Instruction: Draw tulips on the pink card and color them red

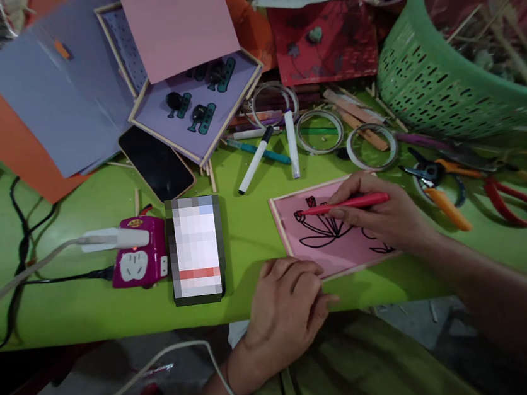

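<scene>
My right hand (379, 209) pinches a red marker (359, 202), with its tip at a flower bud on the upper left of a pink framed picture (311, 262). The picture has black outlines of flowers and leaves, and one bud (310, 201) is coloured red. At the lower left corner of the frame, my left hand (289, 302) rests with bent fingers closed against the wooden edge. My right hand covers part of the picture's right side.
A phone with a lit screen (196, 249) lies beside a purple power socket (139, 256). Behind are a dark phone (158, 165), a white marker (257, 160), tape rolls (372, 147) and a purple framed picture (175, 138). Right stand a green basket (460, 86) and red-handled scissors (516, 203).
</scene>
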A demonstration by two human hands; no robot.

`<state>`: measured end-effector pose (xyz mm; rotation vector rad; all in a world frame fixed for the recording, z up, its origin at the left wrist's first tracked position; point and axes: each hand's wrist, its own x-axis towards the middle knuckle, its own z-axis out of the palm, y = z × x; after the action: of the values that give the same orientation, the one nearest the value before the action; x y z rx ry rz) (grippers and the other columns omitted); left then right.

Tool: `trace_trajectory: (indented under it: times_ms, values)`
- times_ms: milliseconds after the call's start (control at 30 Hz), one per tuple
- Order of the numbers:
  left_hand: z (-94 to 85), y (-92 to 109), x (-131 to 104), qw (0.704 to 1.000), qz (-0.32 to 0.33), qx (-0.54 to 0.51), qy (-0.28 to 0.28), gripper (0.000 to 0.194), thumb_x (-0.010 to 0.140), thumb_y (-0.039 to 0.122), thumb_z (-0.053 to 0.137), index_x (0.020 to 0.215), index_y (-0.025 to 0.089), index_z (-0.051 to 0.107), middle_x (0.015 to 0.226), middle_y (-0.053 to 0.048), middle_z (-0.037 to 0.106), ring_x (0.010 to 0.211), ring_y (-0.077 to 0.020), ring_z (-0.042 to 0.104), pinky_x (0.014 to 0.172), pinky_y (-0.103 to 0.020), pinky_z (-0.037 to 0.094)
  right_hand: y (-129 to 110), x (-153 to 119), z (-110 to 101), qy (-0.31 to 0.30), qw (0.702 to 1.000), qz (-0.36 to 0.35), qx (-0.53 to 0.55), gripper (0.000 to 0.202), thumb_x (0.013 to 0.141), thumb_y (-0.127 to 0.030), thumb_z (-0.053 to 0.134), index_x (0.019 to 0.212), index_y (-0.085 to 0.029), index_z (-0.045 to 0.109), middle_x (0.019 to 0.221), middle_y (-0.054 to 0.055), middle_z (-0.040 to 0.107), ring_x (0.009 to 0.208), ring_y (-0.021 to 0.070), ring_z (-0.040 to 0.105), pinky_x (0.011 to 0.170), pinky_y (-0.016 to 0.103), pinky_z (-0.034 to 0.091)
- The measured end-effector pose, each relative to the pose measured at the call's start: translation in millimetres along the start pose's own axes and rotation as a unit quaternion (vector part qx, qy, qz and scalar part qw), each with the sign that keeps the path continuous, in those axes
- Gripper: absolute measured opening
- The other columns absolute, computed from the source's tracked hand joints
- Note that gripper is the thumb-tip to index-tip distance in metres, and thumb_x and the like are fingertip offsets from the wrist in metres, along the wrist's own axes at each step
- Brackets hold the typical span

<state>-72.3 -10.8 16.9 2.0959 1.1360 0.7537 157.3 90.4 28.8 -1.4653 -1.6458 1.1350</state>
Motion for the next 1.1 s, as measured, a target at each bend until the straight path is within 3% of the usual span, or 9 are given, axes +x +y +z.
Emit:
trace_trajectory:
  times_ms: [167, 1100]
  values:
    - [-0.7, 0.1, 0.0, 1.000, -0.007, 0.000, -0.005, 0.036, 0.115, 0.043, 0.041, 0.103, 0.021, 0.068, 0.113, -0.005, 0.081, 0.104, -0.0236, 0.070, 0.091, -0.044, 0.053, -0.9, -0.9, -0.2, -0.004, 1.000, 0.009, 0.004, 0.037, 0.082, -0.066, 0.084, 0.081, -0.031, 0.070, 0.078, 0.003, 0.071, 0.070, 0.0236, 0.065, 0.062, 0.042, 0.056]
    - [0.3, -0.8, -1.1, 1.000, -0.009, 0.015, -0.025, 0.018, 0.109, 0.032, 0.054, 0.099, 0.022, 0.065, 0.114, -0.004, 0.079, 0.105, -0.0237, 0.068, 0.094, -0.044, 0.054, -6.6, 1.0, 1.7, -0.022, 1.000, 0.012, 0.016, 0.030, 0.081, -0.058, 0.087, 0.082, -0.033, 0.071, 0.079, 0.004, 0.071, 0.070, 0.0254, 0.067, 0.063, 0.043, 0.058]
